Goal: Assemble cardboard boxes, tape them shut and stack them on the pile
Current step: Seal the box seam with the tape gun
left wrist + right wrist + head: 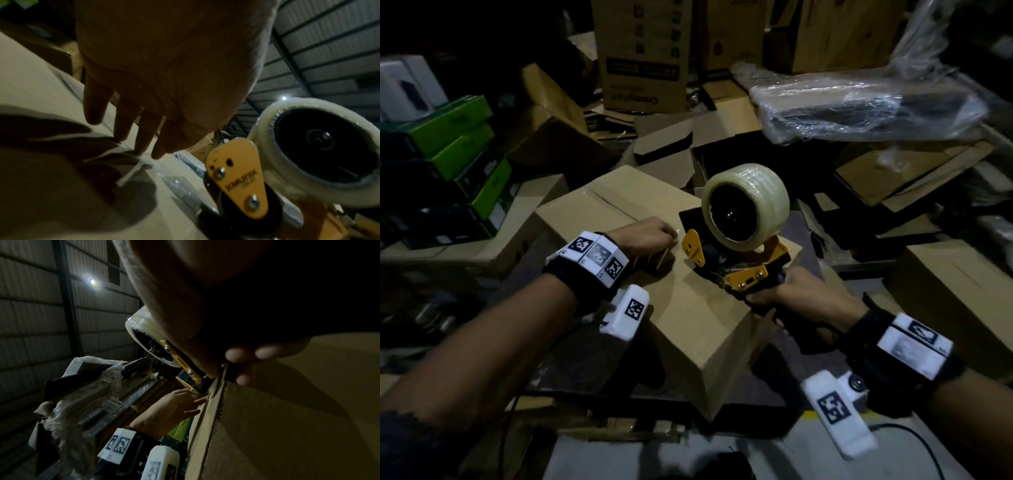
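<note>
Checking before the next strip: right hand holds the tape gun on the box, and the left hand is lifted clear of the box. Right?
Not quite. The left hand is not clear: the left wrist view shows its fingertips pressing on the box. The right hand does hold the tape gun on it.

Green/black retail boxes [462, 150] stacked far left, white pkgs [407, 85] on top. Plastic-wrapped dark bundle [866, 102] upper right. Corrugated metal wall [37, 321] w/ one small lamp [92, 281] lit. Black cable [914, 442] lower right.
</note>
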Demonstrator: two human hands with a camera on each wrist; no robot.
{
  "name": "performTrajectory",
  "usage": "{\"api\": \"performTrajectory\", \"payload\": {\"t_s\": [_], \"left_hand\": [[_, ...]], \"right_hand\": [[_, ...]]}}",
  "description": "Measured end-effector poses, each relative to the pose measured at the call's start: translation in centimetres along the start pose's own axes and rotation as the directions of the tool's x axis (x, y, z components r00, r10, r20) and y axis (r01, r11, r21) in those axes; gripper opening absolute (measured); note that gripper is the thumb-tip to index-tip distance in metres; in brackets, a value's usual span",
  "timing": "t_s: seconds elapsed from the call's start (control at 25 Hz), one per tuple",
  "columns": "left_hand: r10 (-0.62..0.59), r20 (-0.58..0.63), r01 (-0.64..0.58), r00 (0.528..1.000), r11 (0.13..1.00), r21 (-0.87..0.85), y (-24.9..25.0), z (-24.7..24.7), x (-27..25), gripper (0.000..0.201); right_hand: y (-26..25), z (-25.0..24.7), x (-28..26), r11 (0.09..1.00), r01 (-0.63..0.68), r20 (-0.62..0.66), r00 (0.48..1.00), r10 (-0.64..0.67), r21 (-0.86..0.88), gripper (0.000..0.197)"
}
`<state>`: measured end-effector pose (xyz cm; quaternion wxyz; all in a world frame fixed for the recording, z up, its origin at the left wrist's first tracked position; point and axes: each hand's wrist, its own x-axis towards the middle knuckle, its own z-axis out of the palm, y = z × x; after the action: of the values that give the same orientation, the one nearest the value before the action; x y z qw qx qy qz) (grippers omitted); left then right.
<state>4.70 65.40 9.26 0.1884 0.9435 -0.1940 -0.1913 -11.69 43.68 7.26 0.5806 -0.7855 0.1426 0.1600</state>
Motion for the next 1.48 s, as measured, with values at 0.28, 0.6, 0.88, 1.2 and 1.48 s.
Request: {"api": "performTrajectory", "payload": {"t_s": [0.28, 0.6, 0.88, 1.2, 1.48], "left_hand": [[-0.134, -0.014, 0.135, 0.991, 0.986, 0.095, 0.1, 1.4, -4.6, 0.029], [-0.220, -0.115, 0.248, 0.969, 0.883, 0.400, 0.0, 8.2, -9.1, 0.110], [-0.219, -0.233, 0.281, 0.948, 0.918, 0.281, -0.9, 8.7, -8.1, 0.109], [-0.267, -0.327, 0.352, 0.907, 0.905, 0.238, -0.2, 8.7, -6.5, 0.123], [-0.276, -0.293, 0.349, 0.916, 0.907, 0.236, -0.8, 8.3, -5.4, 0.115]], "right_hand": [[-1.3, 3.2, 3.3, 0.997, -0.010, 0.017, 1.000, 0.008, 0.078, 0.019], [-3.3, 4.8, 5.6, 1.000, 0.016, 0.020, 1.000, -0.016, 0.015, 0.019], [-5.0, 4.0, 4.7, 0.996, 0.090, 0.013, 0.996, -0.091, 0.017, 0.015], [-3.7, 5.1, 5.4, 0.999, -0.025, 0.052, 0.998, 0.022, 0.042, 0.017], [-2.5, 5.5, 5.1, 0.999, 0.000, 0.022, 1.000, -0.001, 0.044, 0.018]]}}
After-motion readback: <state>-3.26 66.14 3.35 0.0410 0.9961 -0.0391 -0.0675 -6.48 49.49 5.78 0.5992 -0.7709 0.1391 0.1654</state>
